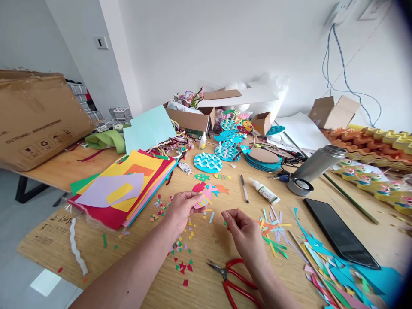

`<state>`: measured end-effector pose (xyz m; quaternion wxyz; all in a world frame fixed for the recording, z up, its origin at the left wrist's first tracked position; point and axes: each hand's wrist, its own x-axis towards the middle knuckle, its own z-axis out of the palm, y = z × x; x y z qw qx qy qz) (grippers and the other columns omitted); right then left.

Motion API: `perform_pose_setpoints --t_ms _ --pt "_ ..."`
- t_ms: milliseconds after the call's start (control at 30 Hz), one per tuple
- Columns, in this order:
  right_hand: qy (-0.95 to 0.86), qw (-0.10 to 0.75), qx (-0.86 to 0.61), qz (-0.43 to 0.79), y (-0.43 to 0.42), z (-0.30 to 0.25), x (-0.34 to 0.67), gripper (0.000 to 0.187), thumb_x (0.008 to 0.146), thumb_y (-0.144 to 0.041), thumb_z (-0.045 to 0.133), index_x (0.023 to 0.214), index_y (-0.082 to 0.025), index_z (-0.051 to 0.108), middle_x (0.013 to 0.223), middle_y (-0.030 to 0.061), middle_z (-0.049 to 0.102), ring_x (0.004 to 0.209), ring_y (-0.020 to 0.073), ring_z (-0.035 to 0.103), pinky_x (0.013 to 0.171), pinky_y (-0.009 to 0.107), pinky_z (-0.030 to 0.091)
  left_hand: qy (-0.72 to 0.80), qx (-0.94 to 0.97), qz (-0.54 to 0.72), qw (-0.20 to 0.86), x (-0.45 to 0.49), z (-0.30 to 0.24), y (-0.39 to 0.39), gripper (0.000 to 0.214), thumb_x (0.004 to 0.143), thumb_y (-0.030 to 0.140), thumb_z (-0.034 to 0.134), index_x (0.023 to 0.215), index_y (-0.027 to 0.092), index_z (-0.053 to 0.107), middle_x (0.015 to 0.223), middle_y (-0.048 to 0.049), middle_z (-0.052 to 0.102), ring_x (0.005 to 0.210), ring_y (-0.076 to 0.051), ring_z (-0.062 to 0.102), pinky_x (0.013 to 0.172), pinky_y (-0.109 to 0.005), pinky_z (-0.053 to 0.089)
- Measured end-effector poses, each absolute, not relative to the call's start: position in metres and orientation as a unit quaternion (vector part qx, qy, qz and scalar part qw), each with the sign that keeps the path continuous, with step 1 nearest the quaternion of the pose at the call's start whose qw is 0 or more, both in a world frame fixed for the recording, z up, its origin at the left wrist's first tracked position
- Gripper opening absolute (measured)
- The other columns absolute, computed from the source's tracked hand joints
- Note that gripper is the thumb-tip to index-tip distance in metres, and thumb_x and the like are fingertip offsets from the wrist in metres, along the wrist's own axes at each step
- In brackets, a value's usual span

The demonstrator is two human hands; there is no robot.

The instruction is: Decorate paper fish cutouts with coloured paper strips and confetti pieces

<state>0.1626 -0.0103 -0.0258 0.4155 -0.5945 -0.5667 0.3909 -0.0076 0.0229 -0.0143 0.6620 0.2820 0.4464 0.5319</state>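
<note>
My left hand (pixel 184 210) pinches a pink paper fish (pixel 205 199) with yellow strips on it, between thumb and fingers. To its right, my right hand (pixel 243 228) hovers over the table with thumb and fingertips pressed together; anything between them is too small to name. Just beyond the held fish lie a red paper shape (pixel 198 187), an orange paper fish (pixel 222 189), a green fish (pixel 202 177) and a yellow striped fish (pixel 223 176). Red-handled scissors (pixel 227 274) lie partly under my right wrist. Tiny paper triangles (pixel 183 268) and dots are scattered near my left forearm.
Coloured paper sheets (pixel 112 189) are stacked at left. Right of centre lie a pen (pixel 244 189), a glue tube (pixel 265 191), paper strips (pixel 273 231), a steel flask (pixel 317 165) and a black phone (pixel 339 231). Blue wavy discs (pixel 207 162) and cardboard boxes (pixel 189 118) stand behind.
</note>
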Motion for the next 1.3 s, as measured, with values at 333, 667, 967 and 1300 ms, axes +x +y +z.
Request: perform_pose_setpoints --t_ms 333,667,967,1300 --pt "-0.778 0.336 -0.516 0.126 -0.008 -0.038 0.161 0.02 0.09 -0.019 0.048 0.092 -0.019 0.069 0.086 0.0078 0.063 0.083 0.0227 0.052 0.075 0.036 0.043 0.444 0.28 0.536 0.661 -0.01 -0.013 0.025 0.033 0.053 0.031 0.083 0.071 0.007 0.069 0.069 -0.0087 0.069 0.06 -0.016 0.064 0.061 -0.027 0.052" --pt "-0.829 0.226 -0.504 0.087 -0.014 -0.029 0.152 0.011 0.083 -0.015 0.061 0.082 -0.021 0.07 0.084 0.0065 0.064 0.086 0.0246 0.05 0.076 0.037 0.043 0.449 0.281 0.531 0.662 -0.01 -0.013 0.026 0.032 0.054 0.03 0.082 0.072 0.007 0.069 0.071 -0.0099 0.07 0.058 -0.015 0.063 0.06 -0.027 0.052" --pt "-0.841 0.201 -0.498 0.067 -0.015 -0.034 0.151 0.018 0.085 -0.01 0.055 0.073 -0.018 0.065 0.081 0.0075 0.062 0.083 0.0226 0.05 0.074 0.035 0.044 0.451 0.28 0.534 0.658 -0.009 -0.016 0.026 0.029 0.057 0.027 0.08 0.073 0.007 0.067 0.07 -0.0101 0.07 0.059 -0.016 0.064 0.06 -0.028 0.053" --pt "-0.804 0.286 -0.516 0.066 -0.01 -0.036 0.163 0.023 0.09 -0.012 0.043 0.087 -0.018 0.066 0.084 0.0091 0.063 0.081 0.0225 0.051 0.073 0.036 0.046 0.444 0.287 0.529 0.664 -0.01 -0.013 0.024 0.027 0.059 0.025 0.078 0.075 0.007 0.068 0.073 -0.01 0.07 0.059 -0.016 0.065 0.061 -0.028 0.053"
